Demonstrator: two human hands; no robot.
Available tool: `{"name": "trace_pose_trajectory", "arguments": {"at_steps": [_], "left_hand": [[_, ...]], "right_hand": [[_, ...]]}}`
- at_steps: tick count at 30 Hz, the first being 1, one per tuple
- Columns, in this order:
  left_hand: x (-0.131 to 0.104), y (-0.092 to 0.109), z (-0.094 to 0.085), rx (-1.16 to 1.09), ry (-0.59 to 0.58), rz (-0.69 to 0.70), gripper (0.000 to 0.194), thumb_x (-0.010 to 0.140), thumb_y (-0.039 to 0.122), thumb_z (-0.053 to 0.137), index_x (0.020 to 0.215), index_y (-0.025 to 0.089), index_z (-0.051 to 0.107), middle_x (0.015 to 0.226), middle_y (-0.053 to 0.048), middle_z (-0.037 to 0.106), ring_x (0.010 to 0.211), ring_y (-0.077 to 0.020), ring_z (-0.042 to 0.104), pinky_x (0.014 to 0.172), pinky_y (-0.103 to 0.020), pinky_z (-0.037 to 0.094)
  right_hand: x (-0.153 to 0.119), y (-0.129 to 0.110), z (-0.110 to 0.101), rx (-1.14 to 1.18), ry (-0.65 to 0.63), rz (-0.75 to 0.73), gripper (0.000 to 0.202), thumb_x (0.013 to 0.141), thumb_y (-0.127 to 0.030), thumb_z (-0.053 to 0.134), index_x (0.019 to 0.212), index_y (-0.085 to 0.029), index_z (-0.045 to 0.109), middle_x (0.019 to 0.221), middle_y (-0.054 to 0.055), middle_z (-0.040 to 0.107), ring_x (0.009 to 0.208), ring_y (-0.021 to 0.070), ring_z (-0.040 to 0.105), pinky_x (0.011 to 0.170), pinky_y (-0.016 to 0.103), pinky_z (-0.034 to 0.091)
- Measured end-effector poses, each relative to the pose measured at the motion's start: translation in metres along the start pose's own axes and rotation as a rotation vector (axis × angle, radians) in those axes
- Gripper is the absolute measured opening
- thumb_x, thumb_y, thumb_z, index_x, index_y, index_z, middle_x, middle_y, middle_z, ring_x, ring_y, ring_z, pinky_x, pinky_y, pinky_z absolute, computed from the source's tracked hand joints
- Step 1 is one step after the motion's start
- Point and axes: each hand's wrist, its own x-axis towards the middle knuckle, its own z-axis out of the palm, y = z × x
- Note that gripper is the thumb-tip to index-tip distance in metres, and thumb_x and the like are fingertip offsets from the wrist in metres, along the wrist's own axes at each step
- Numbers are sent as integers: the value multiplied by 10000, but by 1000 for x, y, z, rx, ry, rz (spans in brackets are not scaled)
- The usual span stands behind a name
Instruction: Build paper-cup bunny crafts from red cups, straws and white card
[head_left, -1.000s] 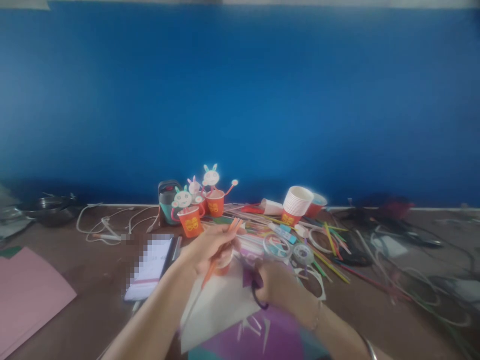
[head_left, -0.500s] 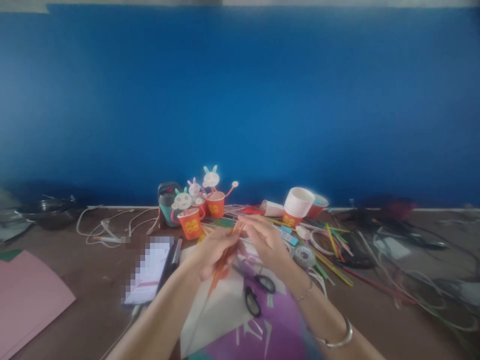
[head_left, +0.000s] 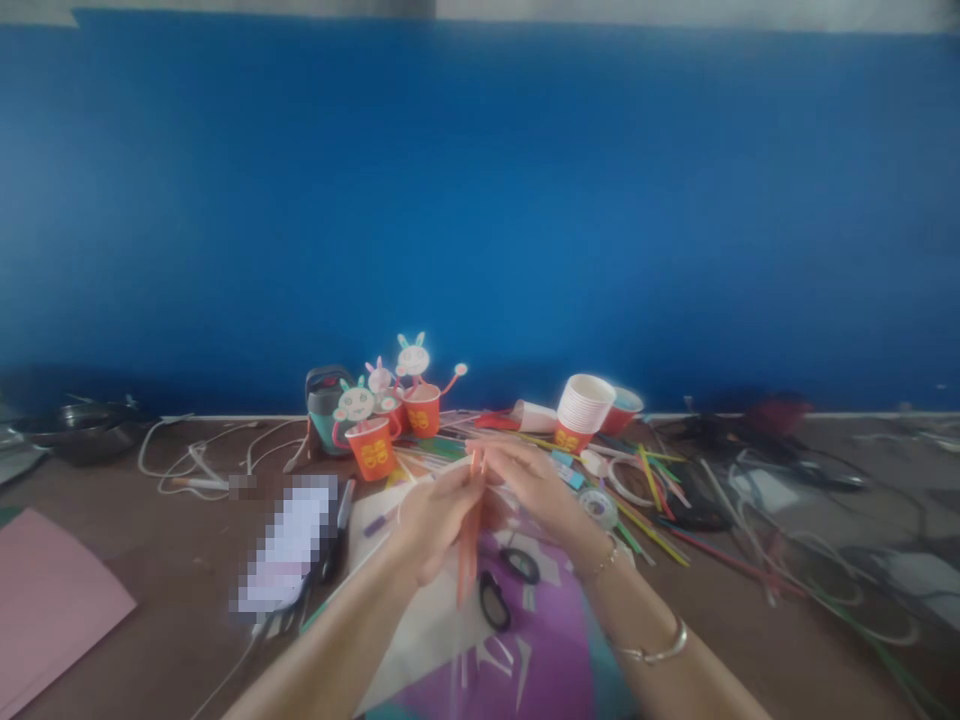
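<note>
Two narrow orange strips (head_left: 468,550) hang down between my hands above the papers. My left hand (head_left: 439,520) is closed around them. The fingers of my right hand (head_left: 529,485) close over the strips' upper ends, touching the left fingertips; the exact pinch is partly hidden. Below my hands, black-handled scissors (head_left: 495,600) lie on purple paper (head_left: 555,640), their blades hidden. A white sheet (head_left: 420,640) is at the left, with thin white paper offcuts (head_left: 517,665) near the front.
Orange cups with rabbit-like paper faces (head_left: 373,448) stand behind, beside a teal-and-grey container (head_left: 326,425). To the right are stacked paper cups (head_left: 583,405), a tape roll (head_left: 598,507) and coloured sticks (head_left: 660,530). A phone (head_left: 292,545) and pink paper (head_left: 60,610) lie left.
The orange strips have swung from a slant to nearly upright, and their lower ends have shifted right. My hands stay together. The view has turned slightly right.
</note>
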Motion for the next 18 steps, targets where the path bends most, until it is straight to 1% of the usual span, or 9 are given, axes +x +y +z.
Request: {"name": "trace_pose_trajectory", "arguments": {"at_steps": [4,6,8,10,11,12,13,15,18], "left_hand": [[-2,8,-5,24,11,18,286,786,384,688,918,135,643,668,-46,659,659,-171,645,687,-281,490],[-3,19,-10,7,-16,14,261,791,360,686,907,130,643,688,-56,667,642,-158,633,685,-279,493],[-6,32,-15,-46,-47,53,233,782,320,694,901,128,639,673,-45,655,591,-137,605,643,-262,486],[-10,44,-19,-68,-63,91,210,794,293,678,907,120,642,655,-40,640,567,-128,580,602,-247,473],[-12,49,-21,-74,-59,118,198,806,276,662,920,115,643,651,-38,633,563,-124,569,595,-243,470],[-15,53,-23,-78,-53,146,189,820,260,643,936,111,642,653,-36,630,562,-120,561,602,-245,473],[-18,55,-24,-84,-42,170,181,833,244,623,952,109,641,655,-34,626,561,-116,555,614,-248,478],[-23,56,-27,-106,-13,205,175,851,222,594,981,111,635,656,-25,618,553,-107,541,628,-252,484],[-28,52,-31,-158,3,196,180,853,222,594,998,120,628,644,-11,600,534,-95,522,579,-226,463]], "right_hand": [[3,8,-1,57,19,17,348,943,-355,425,1179,-210,635,1165,82,669,1114,220,594,974,390,459],[4,15,1,32,-92,33,313,919,-307,452,1147,-206,640,1071,74,690,1038,225,619,926,398,482],[2,20,7,-15,-294,32,290,829,-251,579,1109,-213,648,1013,54,693,979,232,626,877,385,500],[-5,24,20,-51,-422,25,558,691,-235,731,1226,-233,571,1119,55,655,1021,250,601,886,382,489],[-9,26,29,-71,-430,25,760,613,-251,796,1309,-234,492,1195,71,615,1064,267,579,911,394,472],[-13,28,40,-103,-396,38,870,571,-288,828,1347,-226,439,1246,90,576,1099,287,558,930,414,455],[-17,30,50,-125,-320,45,878,560,-312,834,1336,-221,434,1240,99,569,1103,297,549,927,427,451],[-21,35,72,-127,-169,7,771,602,-301,807,1283,-214,457,1167,98,595,1056,288,563,896,421,462],[-19,42,96,-91,-57,-35,519,660,-289,762,1114,-201,528,1046,86,627,944,263,594,835,402,487]]}}
